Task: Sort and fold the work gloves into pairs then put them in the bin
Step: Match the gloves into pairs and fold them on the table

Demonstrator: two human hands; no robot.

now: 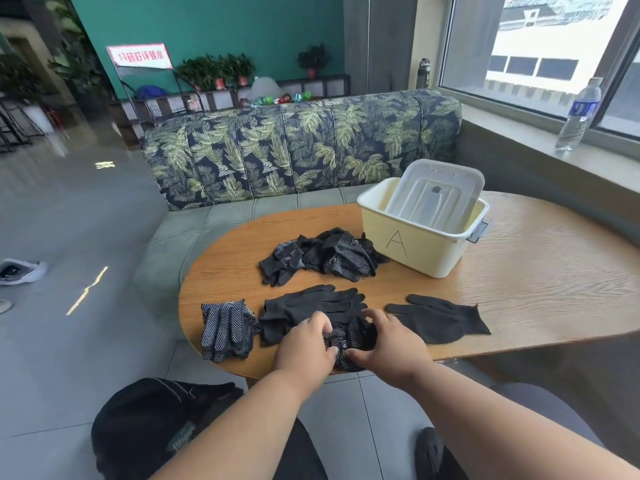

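Both our hands, left [304, 344] and right [389, 344], pinch a dotted glove bundle [348, 336] at the table [536, 271] edge. Beside it lie dotted gloves [225, 329], plain gloves [311, 306], one single glove [440, 317]. Farther sits a glove pile [322, 256], then the bin [415, 237].

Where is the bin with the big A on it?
The bin sits on the table's far side, right of the glove pile.

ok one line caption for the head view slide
Both hands fold a dotted glove on the table near bin A.
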